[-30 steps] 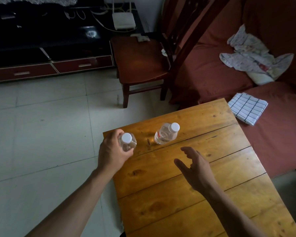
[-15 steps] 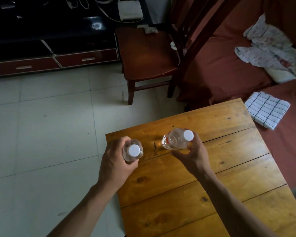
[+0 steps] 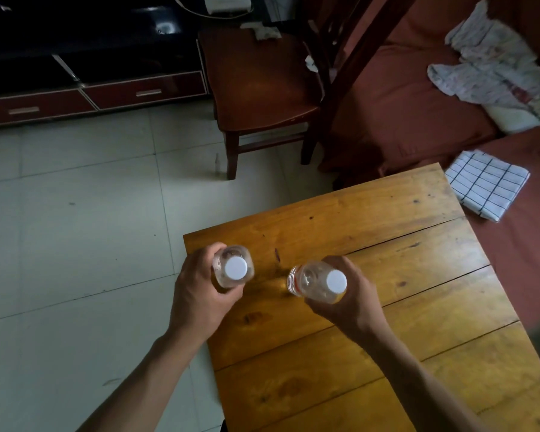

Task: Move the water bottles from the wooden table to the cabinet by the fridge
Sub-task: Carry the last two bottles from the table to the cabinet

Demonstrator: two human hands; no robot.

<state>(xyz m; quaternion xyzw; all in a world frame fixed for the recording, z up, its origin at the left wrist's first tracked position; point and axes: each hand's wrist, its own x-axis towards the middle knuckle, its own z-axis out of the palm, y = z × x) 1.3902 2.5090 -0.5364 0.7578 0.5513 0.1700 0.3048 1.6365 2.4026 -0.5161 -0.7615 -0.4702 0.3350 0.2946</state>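
Two clear water bottles with white caps are held above the near left part of the wooden table (image 3: 371, 232). My left hand (image 3: 197, 291) is wrapped around the left bottle (image 3: 235, 268), which I see from straight above its cap. My right hand (image 3: 346, 299) grips the right bottle (image 3: 317, 280) from below and the side; this bottle tilts with its cap toward me. Both bottles appear lifted off the tabletop. The cabinet and fridge are out of sight.
A wooden chair (image 3: 262, 85) stands beyond the table, with a dark TV stand (image 3: 91, 95) to its left. A reddish sofa (image 3: 418, 113) at the right carries crumpled cloth (image 3: 493, 70) and a folded checked towel (image 3: 487, 188). Pale tiled floor (image 3: 75, 213) spreads to the left.
My right hand reached the second bottle, closed on it and raised it toward me. My left hand kept its bottle and drew it nearer. The view shifted left and down.
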